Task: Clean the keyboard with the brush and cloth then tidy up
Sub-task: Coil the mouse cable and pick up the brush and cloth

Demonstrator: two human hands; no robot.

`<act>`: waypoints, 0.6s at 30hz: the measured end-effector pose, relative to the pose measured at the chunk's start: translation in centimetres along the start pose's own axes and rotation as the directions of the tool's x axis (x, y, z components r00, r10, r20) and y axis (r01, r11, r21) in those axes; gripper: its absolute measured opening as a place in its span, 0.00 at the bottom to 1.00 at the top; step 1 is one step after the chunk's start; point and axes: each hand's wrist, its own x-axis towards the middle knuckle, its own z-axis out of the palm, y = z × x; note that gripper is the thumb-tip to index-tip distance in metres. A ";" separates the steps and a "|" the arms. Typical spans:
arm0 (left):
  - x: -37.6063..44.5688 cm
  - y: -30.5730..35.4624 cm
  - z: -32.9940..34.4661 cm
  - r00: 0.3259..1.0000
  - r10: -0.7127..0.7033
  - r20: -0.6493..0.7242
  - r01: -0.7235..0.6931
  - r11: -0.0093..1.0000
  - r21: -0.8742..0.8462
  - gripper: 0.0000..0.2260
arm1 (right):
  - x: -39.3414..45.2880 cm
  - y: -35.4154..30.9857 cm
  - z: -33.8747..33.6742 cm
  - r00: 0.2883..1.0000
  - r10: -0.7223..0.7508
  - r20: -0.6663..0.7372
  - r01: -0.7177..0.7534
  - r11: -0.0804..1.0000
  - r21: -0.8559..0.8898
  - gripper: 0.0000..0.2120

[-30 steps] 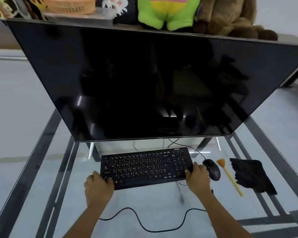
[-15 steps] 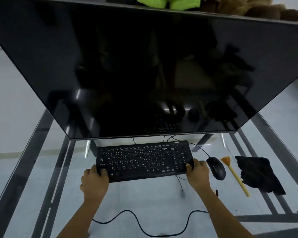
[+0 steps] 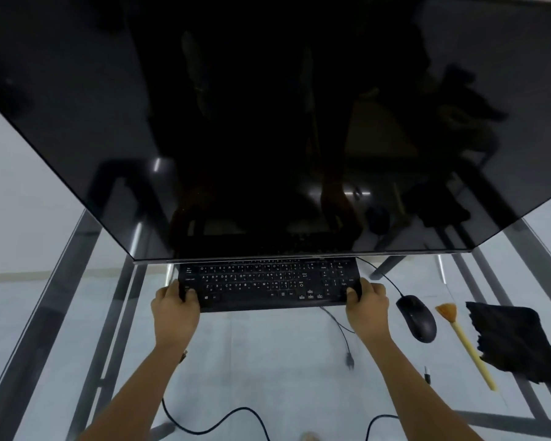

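Note:
A black keyboard (image 3: 268,286) lies on the glass desk, its far edge hidden under the big dark monitor. My left hand (image 3: 174,308) grips its left end with the thumb over the top. My right hand (image 3: 366,302) grips its right end the same way. A brush (image 3: 465,342) with a yellow handle and orange bristles lies to the right, past the mouse. A black cloth (image 3: 516,340) lies flat to the right of the brush.
A large dark monitor (image 3: 268,122) leans over the far part of the glass desk (image 3: 268,361). A black mouse (image 3: 416,318) sits between keyboard and brush. Black cables (image 3: 223,420) loop near the front edge. A loose plug (image 3: 349,358) lies below the keyboard.
Both hands have shifted from the keyboard's front corners to grip its two ends. The keyboard has slid away, under the monitor's lower edge. My head has moved closer and lower.

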 end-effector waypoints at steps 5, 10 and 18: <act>0.4 -0.3 0.2 1.000 0.007 0.001 -0.007 1.000 0.021 0.02 | 0.5 -0.3 0.4 1.000 -0.021 -0.005 0.021 1.000 0.005 0.10; -2.2 0.3 0.7 0.997 0.072 -0.028 -0.062 0.965 0.254 0.19 | -0.6 0.7 -0.9 0.996 -0.084 -0.019 0.083 0.996 -0.018 0.19; -9.6 5.3 8.4 0.743 0.536 0.401 -0.655 0.704 0.274 0.26 | -1.9 8.4 -7.4 0.989 -0.013 -0.150 -0.015 0.983 -0.183 0.26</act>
